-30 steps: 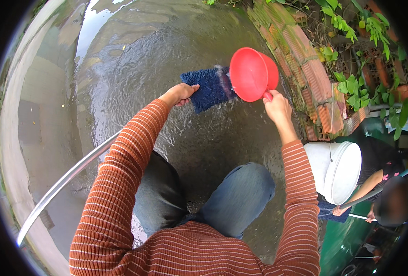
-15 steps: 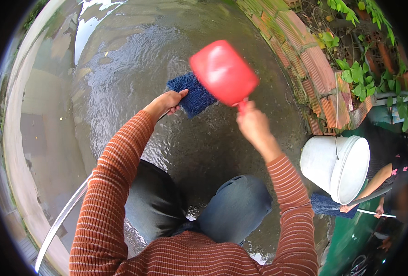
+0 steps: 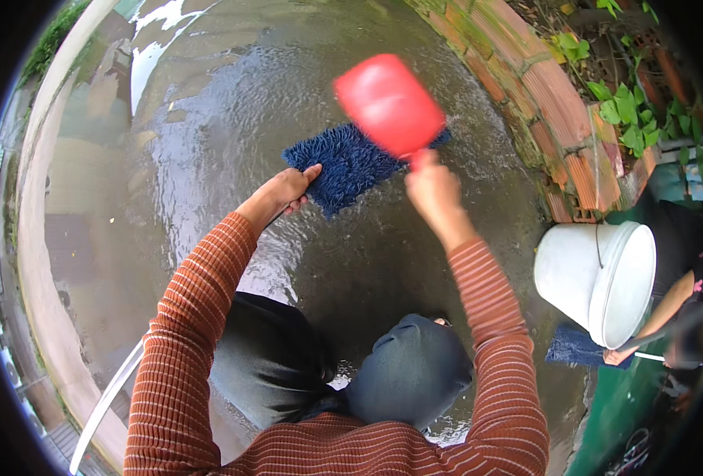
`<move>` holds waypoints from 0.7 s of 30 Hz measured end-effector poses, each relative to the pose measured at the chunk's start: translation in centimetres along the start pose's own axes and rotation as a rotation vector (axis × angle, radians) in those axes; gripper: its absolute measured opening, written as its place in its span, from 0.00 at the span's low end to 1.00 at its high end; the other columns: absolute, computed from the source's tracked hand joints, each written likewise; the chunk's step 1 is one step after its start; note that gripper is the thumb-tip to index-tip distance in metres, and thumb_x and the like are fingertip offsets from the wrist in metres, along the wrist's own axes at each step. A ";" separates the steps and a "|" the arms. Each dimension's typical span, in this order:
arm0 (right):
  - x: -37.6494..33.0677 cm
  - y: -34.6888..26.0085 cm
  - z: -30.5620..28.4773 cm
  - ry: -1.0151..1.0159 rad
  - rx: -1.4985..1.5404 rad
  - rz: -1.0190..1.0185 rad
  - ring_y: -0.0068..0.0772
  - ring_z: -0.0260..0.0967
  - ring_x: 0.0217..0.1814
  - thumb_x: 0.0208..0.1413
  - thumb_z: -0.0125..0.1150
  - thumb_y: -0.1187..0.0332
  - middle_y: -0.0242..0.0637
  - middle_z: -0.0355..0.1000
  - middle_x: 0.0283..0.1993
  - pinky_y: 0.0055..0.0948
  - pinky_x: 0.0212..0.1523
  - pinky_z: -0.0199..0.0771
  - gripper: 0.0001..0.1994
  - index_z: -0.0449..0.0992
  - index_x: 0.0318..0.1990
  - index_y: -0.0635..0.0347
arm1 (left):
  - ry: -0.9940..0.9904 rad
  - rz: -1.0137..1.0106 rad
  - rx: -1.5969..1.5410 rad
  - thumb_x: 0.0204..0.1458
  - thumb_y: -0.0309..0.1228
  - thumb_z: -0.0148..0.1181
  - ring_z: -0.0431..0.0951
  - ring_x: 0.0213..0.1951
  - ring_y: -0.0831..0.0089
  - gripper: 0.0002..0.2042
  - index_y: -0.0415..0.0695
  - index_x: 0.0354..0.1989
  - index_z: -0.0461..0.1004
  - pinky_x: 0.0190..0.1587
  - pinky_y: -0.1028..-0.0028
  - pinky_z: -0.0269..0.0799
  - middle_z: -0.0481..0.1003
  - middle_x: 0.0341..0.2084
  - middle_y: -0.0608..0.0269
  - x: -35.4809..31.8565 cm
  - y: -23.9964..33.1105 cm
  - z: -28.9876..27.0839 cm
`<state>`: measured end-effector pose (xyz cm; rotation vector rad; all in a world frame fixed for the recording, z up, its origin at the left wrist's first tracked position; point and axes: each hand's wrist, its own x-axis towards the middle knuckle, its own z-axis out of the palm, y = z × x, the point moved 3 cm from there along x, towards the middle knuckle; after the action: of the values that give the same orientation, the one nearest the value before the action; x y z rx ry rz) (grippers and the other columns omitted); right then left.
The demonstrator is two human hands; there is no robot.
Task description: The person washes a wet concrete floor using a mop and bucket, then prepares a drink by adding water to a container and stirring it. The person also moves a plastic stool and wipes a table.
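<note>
My left hand is closed around the mop close to its head, its thumb at the edge of the shaggy blue mop head. The mop's pale pole shows again beyond my left forearm, which hides the stretch between. In my right hand is the short handle of a red plastic water scoop, smeared by motion. The scoop's rounded bowl hangs over the mop head and covers part of its far right side. Both are held above the wet concrete ground.
A white bucket with a wire handle is at the right. Beside it another person's arm reaches to a second blue mop head. A low brick edging with green plants curves along the far right.
The mop head has turned and spreads wider to the right under the scoop. The scoop has shifted slightly away from me. The bucket sits a little farther right in view.
</note>
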<state>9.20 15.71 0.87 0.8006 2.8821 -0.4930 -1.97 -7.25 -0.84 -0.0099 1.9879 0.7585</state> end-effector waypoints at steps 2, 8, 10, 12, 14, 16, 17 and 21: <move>-3.6 -5.6 0.2 -0.133 0.002 -0.220 0.55 0.71 0.31 0.49 0.44 0.69 0.57 0.70 0.27 0.48 0.34 0.71 0.12 0.59 0.38 0.68 | 0.005 0.144 -0.116 0.54 0.51 0.43 0.60 0.08 0.79 0.26 0.37 0.17 0.67 0.09 0.77 0.55 0.63 0.10 0.66 0.3 0.0 0.3; 2.2 10.6 5.3 0.067 -0.114 0.141 0.51 0.72 0.32 0.50 0.44 0.69 0.52 0.72 0.29 0.45 0.34 0.71 0.12 0.62 0.40 0.67 | 0.067 0.065 0.114 0.52 0.55 0.42 0.60 0.08 0.74 0.30 0.36 0.15 0.66 0.09 0.72 0.56 0.63 0.10 0.63 0.1 0.3 -0.1; 2.9 10.0 3.7 0.066 -0.128 0.124 0.51 0.72 0.32 0.50 0.45 0.69 0.52 0.72 0.30 0.44 0.34 0.71 0.13 0.62 0.41 0.67 | 0.097 0.079 0.089 0.52 0.55 0.43 0.60 0.07 0.74 0.30 0.36 0.15 0.66 0.09 0.72 0.56 0.63 0.10 0.62 0.9 0.9 -1.0; 0.1 3.5 0.3 0.016 -0.043 -0.003 0.52 0.71 0.32 0.48 0.45 0.69 0.53 0.72 0.29 0.45 0.35 0.71 0.13 0.61 0.41 0.67 | 0.077 0.055 0.080 0.52 0.54 0.44 0.60 0.07 0.74 0.29 0.36 0.16 0.68 0.08 0.72 0.56 0.63 0.09 0.62 1.8 0.1 -0.2; -3.4 -3.1 -0.4 -0.011 -0.050 -0.161 0.53 0.71 0.29 0.47 0.47 0.69 0.53 0.71 0.25 0.45 0.32 0.72 0.13 0.59 0.39 0.67 | -0.001 0.225 -0.181 0.52 0.54 0.44 0.61 0.07 0.73 0.29 0.36 0.16 0.68 0.09 0.71 0.56 0.64 0.09 0.61 2.5 -0.9 0.6; -4.7 -4.9 1.6 -0.063 -0.052 -0.229 0.52 0.71 0.29 0.47 0.48 0.68 0.53 0.71 0.25 0.46 0.32 0.71 0.16 0.58 0.42 0.68 | 0.118 0.301 -0.523 0.52 0.53 0.45 0.62 0.08 0.72 0.28 0.36 0.16 0.69 0.09 0.71 0.56 0.65 0.09 0.60 4.9 -1.9 1.9; -3.9 -3.3 4.2 -0.020 -0.077 -0.196 0.52 0.71 0.29 0.47 0.49 0.68 0.53 0.71 0.25 0.46 0.32 0.71 0.17 0.58 0.43 0.68 | 0.168 0.360 -0.679 0.52 0.52 0.45 0.63 0.08 0.71 0.28 0.36 0.16 0.69 0.09 0.71 0.57 0.65 0.09 0.60 6.0 -2.0 2.7; 2.3 7.5 4.8 0.113 -0.098 0.099 0.51 0.72 0.31 0.46 0.51 0.68 0.54 0.71 0.27 0.43 0.33 0.72 0.13 0.63 0.37 0.66 | 0.070 0.100 0.115 0.53 0.52 0.44 0.63 0.08 0.72 0.28 0.37 0.13 0.66 0.10 0.72 0.58 0.63 0.08 0.62 0.4 0.8 0.9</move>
<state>11.21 21.32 -6.18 0.9790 2.9225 -0.3025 -1.71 -6.00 -1.07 0.1335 2.1089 0.7144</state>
